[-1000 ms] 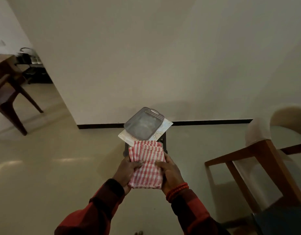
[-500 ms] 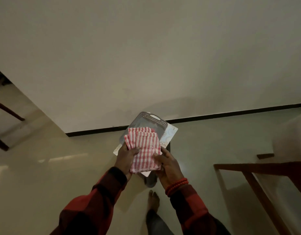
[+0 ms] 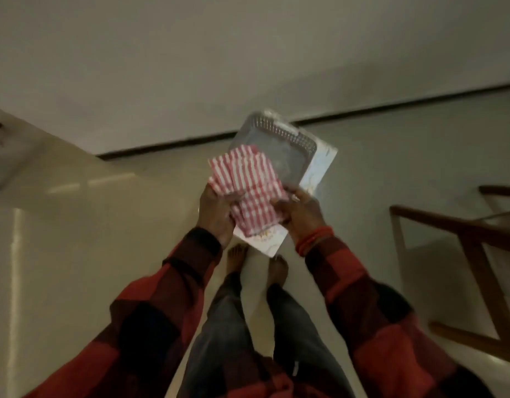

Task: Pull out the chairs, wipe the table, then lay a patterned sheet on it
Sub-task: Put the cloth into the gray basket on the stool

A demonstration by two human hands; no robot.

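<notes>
Both arms raised; left hand [image 3: 216, 214], right hand [image 3: 301, 214] apparently grip striped cloth [image 3: 248, 191] (blurred).

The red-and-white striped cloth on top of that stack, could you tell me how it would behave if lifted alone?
The red-and-white striped cloth is folded fabric with soft, uneven edges, so probably floppy and light. It would likely unfold unless gripped across its layers.

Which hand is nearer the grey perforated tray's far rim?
Right. The right hand holds the stack at its near right edge, just below the grey tray. The left hand grips the red-striped cloth on the left, farther away.
</notes>
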